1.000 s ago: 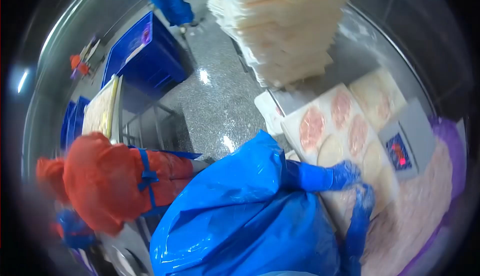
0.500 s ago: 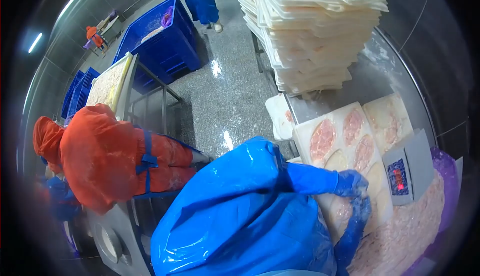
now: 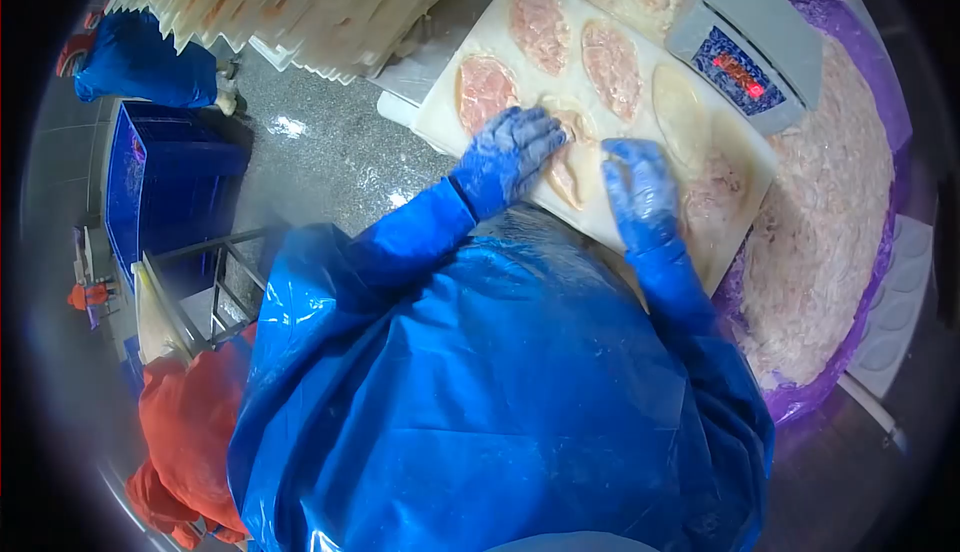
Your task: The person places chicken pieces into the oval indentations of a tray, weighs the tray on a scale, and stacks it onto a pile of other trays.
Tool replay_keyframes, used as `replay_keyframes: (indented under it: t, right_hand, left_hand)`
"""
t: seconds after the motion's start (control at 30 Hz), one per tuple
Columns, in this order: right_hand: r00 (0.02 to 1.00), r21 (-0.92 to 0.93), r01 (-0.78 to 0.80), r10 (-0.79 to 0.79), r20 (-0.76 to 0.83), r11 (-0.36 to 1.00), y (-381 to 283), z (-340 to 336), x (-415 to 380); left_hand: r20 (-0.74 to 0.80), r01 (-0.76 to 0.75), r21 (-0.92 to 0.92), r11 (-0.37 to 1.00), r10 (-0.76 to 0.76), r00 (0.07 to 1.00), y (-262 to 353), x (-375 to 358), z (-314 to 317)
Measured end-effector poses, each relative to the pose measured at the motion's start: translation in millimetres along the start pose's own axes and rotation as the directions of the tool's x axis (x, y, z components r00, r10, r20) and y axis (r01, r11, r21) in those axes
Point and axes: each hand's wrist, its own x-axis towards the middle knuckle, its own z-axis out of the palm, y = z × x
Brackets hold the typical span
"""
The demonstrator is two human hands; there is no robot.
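Observation:
A white moulding tray (image 3: 440, 102) with oval hollows lies in front of me, several hollows filled with pale pink ground meat. My left hand (image 3: 510, 157), in a wet blue glove, lies over a partly filled middle hollow with fingers stretched toward the meat (image 3: 563, 174) there. To the right of that hollow, my right hand (image 3: 640, 192) rests on the tray, gloved too, its fingers loosely bent and holding nothing visible. Filled ovals of meat (image 3: 540, 32) sit beyond the hands. One hollow (image 3: 680, 117) near the scale shows only a pale bottom.
A grey scale (image 3: 745, 52) with a red display stands behind the tray's right corner. Ground meat (image 3: 820, 222) is heaped on purple plastic at right. Stacked trays (image 3: 280, 2) rise at upper left. People in blue (image 3: 140, 62) and orange (image 3: 195, 432) and a blue bin (image 3: 180, 167) are at left.
The view has swung to the right, so the tray now sits nearer the middle. My hands, close together before, have moved apart over the tray.

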Motion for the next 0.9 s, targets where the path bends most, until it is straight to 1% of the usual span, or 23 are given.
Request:
replay_keyframes:
  t: [0.03, 0.07, 0.13, 0.17, 0.2, 0.23, 0.3, 0.33, 0.37, 0.4, 0.43, 0.47, 0.5, 0.53, 0.57, 0.6, 0.63, 0.67, 0.7, 0.77, 0.8, 0.83, 0.9]
  right_hand:
    - [0.991, -0.136, 0.129, -0.125, 0.037, 0.982, -8, 5, 1]
    - [0.99, -0.117, 0.143, -0.141, 0.025, 0.983, -9, 14, 1]
    - [0.989, -0.113, 0.144, -0.139, 0.051, 0.983, -9, 20, 0]
    - [0.986, -0.115, 0.156, -0.148, 0.079, 0.981, -9, 20, 1]
    - [0.985, -0.115, 0.16, -0.151, 0.084, 0.98, -9, 18, 1]
    - [0.987, -0.127, 0.16, -0.159, 0.022, 0.979, -9, 13, 0]
    - [0.979, -0.153, 0.161, -0.177, -0.1, 0.975, -7, 5, 0]
    - [0.976, -0.261, 0.151, -0.186, -0.115, 0.954, -5, 7, 2]
    - [0.978, -0.262, 0.14, -0.174, -0.111, 0.955, -6, 13, -7]
    - [0.961, -0.194, 0.274, -0.263, 0.08, 0.942, -6, 23, -17]
    - [0.898, -0.101, 0.393, -0.358, 0.256, 0.914, -6, 27, -21]
    - [0.889, -0.075, 0.362, -0.32, 0.326, 0.929, -10, 22, -32]
    - [0.894, -0.079, 0.352, -0.311, 0.323, 0.933, -6, 18, -37]
    - [0.976, 0.028, 0.149, -0.151, 0.156, 0.988, 1, 11, -44]
    - [0.999, 0.163, -0.042, 0.041, 0.009, 0.986, -1, 4, -46]
    - [0.976, 0.278, -0.12, 0.165, -0.143, 0.953, -3, -9, -46]
    - [0.972, 0.2, -0.133, 0.167, -0.166, 0.971, 5, -28, -46]
    - [0.967, 0.121, -0.144, 0.166, -0.192, 0.982, 20, -49, -48]
    - [0.965, 0.109, -0.154, 0.173, -0.199, 0.982, 32, -64, -55]
    - [0.908, 0.168, -0.363, 0.389, -0.158, 0.916, 47, -85, -66]
    - [0.907, 0.231, -0.347, 0.388, -0.163, 0.909, 51, -87, -68]
    - [0.905, 0.236, -0.349, 0.392, -0.167, 0.907, 42, -86, -62]
    - [0.857, 0.234, -0.505, 0.515, 0.02, 0.831, 15, -81, -51]
  left_hand:
    - [0.077, 0.07, 0.05, 0.996, -0.074, 0.994, 9, -2, -4]
    - [0.084, 0.066, 0.052, 0.996, -0.071, 0.994, 11, 2, -11]
    - [0.053, 0.18, 0.028, 0.983, -0.181, 0.982, 17, 9, -19]
    - [0.051, 0.187, 0.03, 0.982, -0.188, 0.981, 12, 8, -13]
    - [0.133, 0.076, -0.007, 0.997, -0.075, 0.988, 1, 9, -2]
    - [0.208, -0.036, -0.054, 0.998, 0.046, 0.977, -7, 12, 3]
    - [0.19, -0.035, -0.085, 0.996, 0.051, 0.98, -20, 10, 9]
    - [0.211, -0.023, 0.021, 1.0, 0.018, 0.977, -17, 13, 5]
    - [0.233, -0.013, 0.125, 0.992, -0.017, 0.972, -13, 15, 1]
    - [0.284, 0.072, 0.116, 0.991, -0.103, 0.953, -3, 15, -3]
    - [0.289, 0.065, 0.113, 0.991, -0.096, 0.953, 3, 16, -7]
    - [0.222, 0.127, 0.135, 0.983, -0.155, 0.963, 9, 18, -9]
    - [0.156, 0.189, 0.15, 0.97, -0.213, 0.965, 12, 19, -10]
    - [0.133, 0.24, 0.108, 0.965, -0.253, 0.958, 17, 26, -8]
    - [0.14, 0.238, 0.096, 0.967, -0.249, 0.958, 22, 28, 5]
    - [0.194, 0.166, 0.013, 0.986, -0.166, 0.967, 27, 30, 24]
    - [0.236, 0.097, -0.073, 0.993, -0.078, 0.969, 30, 33, 37]
    - [0.225, 0.059, -0.019, 0.998, -0.053, 0.973, 29, 39, 42]
    - [0.225, 0.049, -0.032, 0.998, -0.04, 0.974, 22, 47, 46]
    - [0.164, 0.134, 0.209, 0.969, -0.17, 0.972, 8, 56, 46]
    - [0.161, 0.204, 0.199, 0.958, -0.238, 0.958, 12, 55, 45]
    - [0.166, 0.198, 0.202, 0.959, -0.232, 0.958, 22, 52, 44]
    - [0.239, -0.01, -0.053, 0.999, 0.022, 0.971, 50, 39, 40]
